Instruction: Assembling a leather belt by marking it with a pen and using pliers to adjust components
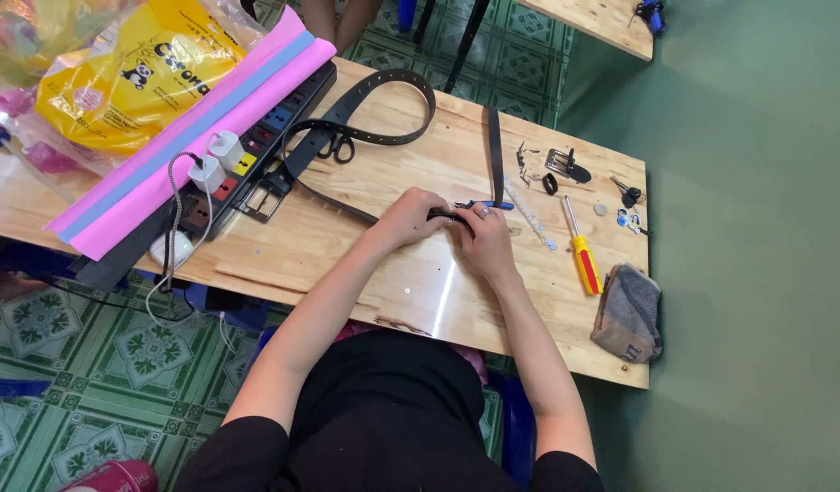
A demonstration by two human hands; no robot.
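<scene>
From the head camera, looking down, a person sits at a long wooden table (411, 282) and works on a black belt (383, 137).

The left hand (411, 217) lies on top of the belt with the fingers curled down, pressing the strap flat on the wood. The right hand (485, 239) sits just at its 3 o'clock, almost touching it. Its fingers are bent around the strap, and a small tool with a blue handle (485, 205) pokes out at the hand's 12 o'clock. I cannot tell for sure if the right hand grips the tool or only rests by it.

From the hands the belt runs off to 10 o'clock, loops around near the scissors (336, 146), and ends at a metal buckle (263, 193) beside a black power strip (256, 146). A second strap end (494, 155) goes up to 12 o'clock.

At 3 o'clock from the hands lie a yellow and red screwdriver (584, 260), a loose buckle (564, 166) and a grey cloth (629, 314). At 10 o'clock sit a pink roll (201, 128) and a yellow bag (137, 73).

I think the step in hand is work on one spot of the strap, maybe poking or fixing it. The next move calls for holding the strap still and keeping the tool tip right on that spot.
</scene>
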